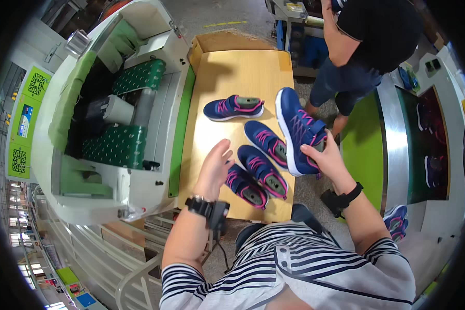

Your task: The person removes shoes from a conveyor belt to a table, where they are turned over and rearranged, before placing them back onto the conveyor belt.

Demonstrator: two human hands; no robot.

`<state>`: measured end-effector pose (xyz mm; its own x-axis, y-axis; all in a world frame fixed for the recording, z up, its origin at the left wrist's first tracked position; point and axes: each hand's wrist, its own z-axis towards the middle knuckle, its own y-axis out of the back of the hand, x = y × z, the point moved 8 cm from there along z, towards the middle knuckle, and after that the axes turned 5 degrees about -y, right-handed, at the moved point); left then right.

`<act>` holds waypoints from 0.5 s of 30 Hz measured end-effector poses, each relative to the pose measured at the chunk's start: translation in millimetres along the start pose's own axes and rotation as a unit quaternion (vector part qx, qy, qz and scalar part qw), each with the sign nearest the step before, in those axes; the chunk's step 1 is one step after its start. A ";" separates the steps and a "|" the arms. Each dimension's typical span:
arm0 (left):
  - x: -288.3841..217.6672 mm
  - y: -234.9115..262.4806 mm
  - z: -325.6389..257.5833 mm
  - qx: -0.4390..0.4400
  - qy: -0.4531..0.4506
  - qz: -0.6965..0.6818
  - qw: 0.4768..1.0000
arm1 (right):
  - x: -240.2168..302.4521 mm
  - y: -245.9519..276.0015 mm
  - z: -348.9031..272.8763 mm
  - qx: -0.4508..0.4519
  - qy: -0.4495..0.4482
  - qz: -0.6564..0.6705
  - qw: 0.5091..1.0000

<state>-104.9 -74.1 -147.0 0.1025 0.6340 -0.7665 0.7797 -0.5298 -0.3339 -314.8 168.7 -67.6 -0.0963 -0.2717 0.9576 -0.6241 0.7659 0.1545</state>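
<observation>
My right hand (329,157) grips a navy sneaker (296,121) with pink laces and a white sole, raised over the right side of the wooden table (245,70). Its thumb is pressed at the heel opening, and the toe points away from me. My left hand (213,169) hovers at the table's near left with its fingers stretched, holding nothing visible. Beside it lie matching sneakers (245,185), several in a slanted group, partly overlapped in view by the hand. Farther back, one more sneaker (231,107) rests with its toe to the left. Grey-green inserts show in the shoes' openings.
Left of the table stands a pale machine (170,116) with green dotted belts (119,147). On the right, another machine with a bright green side (364,150) has shoes (434,170) inside. A person (377,36) in dark clothes stands beyond the table's far right.
</observation>
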 end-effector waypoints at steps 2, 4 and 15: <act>-3.9 -1.4 42.3 -0.031 0.006 -0.008 0.999 | -2.0 17.8 24.3 -0.020 0.024 -0.020 0.999; -31.5 -32.4 56.3 -0.011 -0.075 0.113 0.991 | 0.5 32.7 47.2 -0.049 0.051 -0.112 0.991; 45.6 -117.6 75.2 0.224 -0.223 0.611 0.726 | -63.6 -38.0 89.5 0.057 0.103 -0.445 0.888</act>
<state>-238.4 -25.3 -183.9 0.2611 -0.6559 -0.7083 -0.0151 -0.7364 0.6763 -354.4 104.7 -156.2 0.6110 -0.6184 0.4943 -0.4567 0.2347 0.8581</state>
